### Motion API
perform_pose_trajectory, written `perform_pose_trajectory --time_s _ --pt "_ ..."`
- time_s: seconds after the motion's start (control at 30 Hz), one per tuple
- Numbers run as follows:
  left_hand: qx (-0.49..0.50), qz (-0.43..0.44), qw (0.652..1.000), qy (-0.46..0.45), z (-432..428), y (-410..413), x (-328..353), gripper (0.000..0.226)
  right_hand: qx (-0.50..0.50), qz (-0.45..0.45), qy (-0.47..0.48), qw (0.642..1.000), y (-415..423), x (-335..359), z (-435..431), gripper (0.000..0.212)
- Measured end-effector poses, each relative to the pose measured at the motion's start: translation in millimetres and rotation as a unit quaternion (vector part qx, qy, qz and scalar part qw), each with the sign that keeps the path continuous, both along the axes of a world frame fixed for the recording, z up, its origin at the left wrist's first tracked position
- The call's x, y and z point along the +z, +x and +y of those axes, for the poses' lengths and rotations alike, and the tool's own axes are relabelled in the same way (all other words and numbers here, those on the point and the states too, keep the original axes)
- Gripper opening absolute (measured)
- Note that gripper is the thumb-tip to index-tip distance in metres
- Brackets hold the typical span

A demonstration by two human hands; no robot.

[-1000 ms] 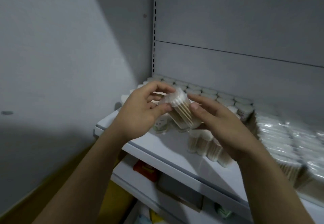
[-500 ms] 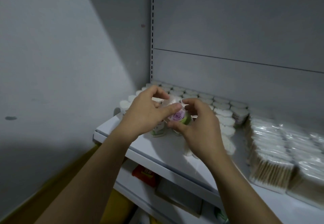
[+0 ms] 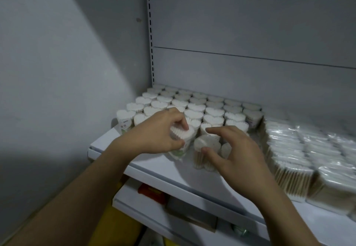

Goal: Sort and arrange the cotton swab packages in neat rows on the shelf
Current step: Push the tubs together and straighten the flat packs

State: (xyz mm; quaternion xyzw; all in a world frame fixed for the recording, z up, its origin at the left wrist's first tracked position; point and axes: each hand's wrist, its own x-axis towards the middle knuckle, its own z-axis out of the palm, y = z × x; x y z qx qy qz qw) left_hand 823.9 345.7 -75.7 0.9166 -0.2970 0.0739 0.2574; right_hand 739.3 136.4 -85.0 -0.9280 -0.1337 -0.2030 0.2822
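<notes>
Package (image 3: 188, 135) near upright (tips up), left fingers (image 3: 180, 121) gripping; right fingers (image 3: 216, 130) spread loose

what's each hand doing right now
left hand: gripping a swab package
right hand: curved over a second package, grip unclear

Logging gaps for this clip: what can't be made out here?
Head view:
- Print on the label: too small, blurred.
- Whether the right hand grips the front package: fingers hide the contact.
- The held package in the left hand: mostly covered by fingers.
- The flat packs: blurred, cut by the right edge.
- Goods on the lower shelf: dark, hidden under the shelf.
</notes>
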Motion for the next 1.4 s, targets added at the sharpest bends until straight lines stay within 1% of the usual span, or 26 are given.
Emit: perform_pose_trajectory --time_s 0.07,0.13,0.23,0.3,0.4,0.47,0.57,0.7,0.77,0.87,0.9,1.0,1.1,1.17,1.2,1.27,1.33,1.37,1.4 --pt "-0.02 -0.002 1.0 0.01 -4 2 -10 0.027 0.002 -0.004 -0.001 1.0 -3 -3 -1 0.035" --pt "-0.02 -0.013 0.999 0.023 -6 3 -17 0.024 -0.001 -0.009 -0.004 1.0 -4 -5 -4 0.038" --pt "0.012 -0.069 0.996 0.048 -7 7 -23 0.025 -0.011 -0.014 -0.011 1.0 -3 -9 -9 0.04" --pt "0.03 -0.065 0.997 0.04 -8 7 -24 0.026 -0.018 -0.018 -0.019 0.999 -2 -10 -11 0.04" --pt "0.043 -0.057 0.997 0.033 -10 6 -27 0.026 -0.032 -0.013 -0.059 0.998 0 -12 -13 0.041" --pt "0.049 -0.068 0.996 0.04 -11 5 -28 0.026 -0.044 -0.01 -0.094 0.995 3 -14 -15 0.04" --pt "0.06 -0.091 0.992 0.056 -11 -1 -27 0.033 -0.053 -0.01 -0.115 0.992 5 -15 -17 0.04" --pt "0.081 -0.154 0.985 0.004 -23 -24 -24 0.03 -0.077 -0.011 -0.112 0.991 4 -15 -26 0.04" --pt "0.072 -0.177 0.981 0.041 -38 -37 -24 0.037 -0.089 -0.014 -0.108 0.99 2 -16 -30 0.039" --pt "0.055 -0.175 0.97 0.162 -58 -41 -29 0.052 -0.097 -0.015 -0.112 0.989 -2 -20 -34 0.038" --pt "0.06 -0.177 0.964 0.189 -63 -40 -30 0.053 -0.097 -0.018 -0.114 0.989 -3 -21 -35 0.036" --pt "0.089 -0.211 0.953 0.2 -71 -37 -29 0.043 -0.101 -0.022 -0.117 0.988 -8 -22 -38 0.03" --pt "0.085 -0.197 0.963 0.161 -70 -39 -24 0.035 -0.101 -0.024 -0.119 0.987 -11 -22 -42 0.03" --pt "0.078 -0.15 0.979 0.11 -60 -40 -13 0.032 -0.089 -0.038 -0.094 0.991 -13 -22 -44 0.031" --pt "0.074 -0.112 0.989 0.062 -54 -40 -4 0.03 -0.077 -0.048 -0.054 0.994 -14 -20 -44 0.031" --pt "0.042 -0.02 0.996 -0.076 -43 -40 13 0.028 -0.042 -0.047 0.077 0.995 -14 -14 -44 0.035" --pt "-0.01 0.039 0.975 -0.216 -41 -44 24 0.031 0.016 0.006 0.216 0.976 -13 -6 -43 0.046" --pt "-0.028 0.052 0.961 -0.272 -44 -47 26 0.033 0.059 0.05 0.262 0.962 -12 -2 -42 0.051" --pt "-0.034 0.052 0.949 -0.31 -47 -49 27 0.034 0.1 0.093 0.289 0.948 -11 1 -41 0.053"
